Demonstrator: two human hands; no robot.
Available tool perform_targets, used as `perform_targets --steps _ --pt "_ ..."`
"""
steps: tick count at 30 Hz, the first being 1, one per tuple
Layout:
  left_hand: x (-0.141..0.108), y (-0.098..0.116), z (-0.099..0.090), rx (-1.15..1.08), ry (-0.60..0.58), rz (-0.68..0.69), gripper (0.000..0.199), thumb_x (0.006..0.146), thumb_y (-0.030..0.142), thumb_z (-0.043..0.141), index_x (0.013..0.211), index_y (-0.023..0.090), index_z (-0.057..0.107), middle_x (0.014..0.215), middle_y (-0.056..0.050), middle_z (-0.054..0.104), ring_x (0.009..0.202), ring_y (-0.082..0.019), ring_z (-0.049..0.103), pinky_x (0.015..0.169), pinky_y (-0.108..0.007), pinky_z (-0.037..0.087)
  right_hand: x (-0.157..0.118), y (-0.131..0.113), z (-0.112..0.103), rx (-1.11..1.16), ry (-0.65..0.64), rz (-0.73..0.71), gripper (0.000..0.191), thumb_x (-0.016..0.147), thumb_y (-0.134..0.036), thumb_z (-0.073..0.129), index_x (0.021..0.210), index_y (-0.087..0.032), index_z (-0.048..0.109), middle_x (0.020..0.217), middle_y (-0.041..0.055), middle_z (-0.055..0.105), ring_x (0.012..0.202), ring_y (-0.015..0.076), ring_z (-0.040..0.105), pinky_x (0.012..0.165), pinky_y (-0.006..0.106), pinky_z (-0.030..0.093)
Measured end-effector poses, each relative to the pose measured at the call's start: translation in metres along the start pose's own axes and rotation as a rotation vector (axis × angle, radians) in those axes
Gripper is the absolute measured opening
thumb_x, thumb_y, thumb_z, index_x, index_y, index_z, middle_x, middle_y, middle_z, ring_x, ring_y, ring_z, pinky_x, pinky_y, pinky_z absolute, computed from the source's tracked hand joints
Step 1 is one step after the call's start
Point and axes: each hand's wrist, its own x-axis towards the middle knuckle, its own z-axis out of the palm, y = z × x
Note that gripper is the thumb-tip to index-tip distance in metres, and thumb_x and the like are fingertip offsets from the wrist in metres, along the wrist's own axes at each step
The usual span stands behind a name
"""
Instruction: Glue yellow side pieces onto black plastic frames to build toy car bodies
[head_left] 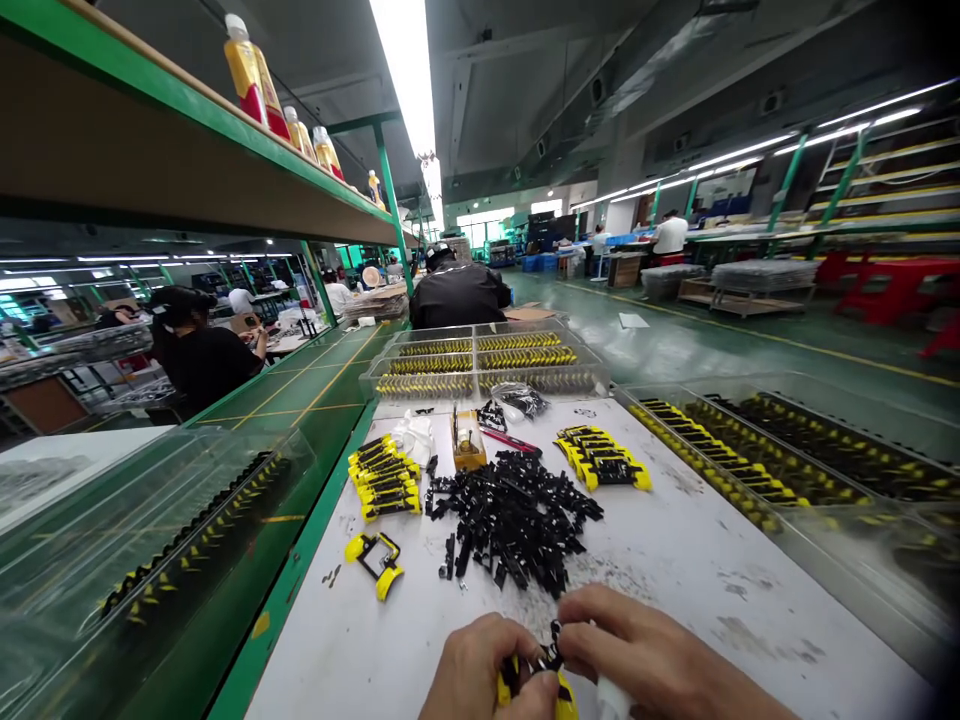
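Observation:
At the front edge of the table my left hand (480,668) is closed around a yellow-and-black plastic frame (566,697). My right hand (645,650) pinches a small black plastic piece (553,640) against that frame. Under the right palm shows a white object (613,698), mostly hidden, whose kind I cannot make out. Just beyond both hands lies a heap of loose black plastic pieces (517,515). A single yellow-and-black frame (375,562) rests to the left, near a row of similar frames (384,475). Another row of frames (602,457) lies right of the heap.
A clear divided tray (474,385) of yellow parts stands at the far table end. Filled clear bins flank the table at right (840,540) and left (247,550). Behind the heap are a small wooden box (469,460) and a red tool (511,441). A person (459,292) sits ahead.

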Motion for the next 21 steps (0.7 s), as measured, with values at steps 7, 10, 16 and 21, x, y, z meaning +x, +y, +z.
perform_targets --steps 7,10,16,21 --pt "-0.007 0.000 -0.004 -0.154 0.007 0.084 0.013 0.078 0.025 0.056 0.080 0.017 0.066 0.074 0.000 0.061 0.071 -0.014 0.051 0.065 -0.024 0.036 0.000 0.001 -0.001 -0.086 -0.013 -0.049 0.017 0.093 -0.012 0.042 0.085 -0.019 0.055 0.087 0.0036 0.056 0.078 0.0131 0.054 0.067 0.022 0.044" --pt "-0.009 -0.003 -0.006 -0.272 -0.047 0.079 0.014 0.080 0.029 0.058 0.084 0.018 0.065 0.075 0.001 0.058 0.072 -0.013 0.049 0.066 -0.023 0.036 -0.003 0.006 -0.001 -0.077 0.003 -0.054 0.017 0.093 -0.012 0.040 0.088 -0.020 0.056 0.089 0.0043 0.056 0.078 0.0133 0.054 0.068 0.022 0.045" --pt "-0.007 -0.020 -0.006 -0.682 -0.169 0.026 0.035 0.083 0.031 0.059 0.115 0.021 0.049 0.088 0.001 0.054 0.073 -0.011 0.048 0.068 -0.024 0.040 -0.010 0.021 0.008 -0.015 0.181 -0.024 0.023 0.086 -0.003 0.042 0.094 -0.019 0.055 0.093 0.0063 0.055 0.084 0.0138 0.055 0.071 0.022 0.048" --pt "0.000 -0.029 0.002 -0.896 -0.068 -0.025 0.047 0.081 0.023 0.062 0.123 0.020 0.042 0.100 -0.004 0.056 0.089 -0.015 0.052 0.081 -0.029 0.044 -0.009 0.023 0.020 0.002 0.369 0.009 0.017 0.083 -0.007 0.054 0.092 -0.020 0.059 0.090 0.0051 0.055 0.081 0.0125 0.058 0.070 0.021 0.050"
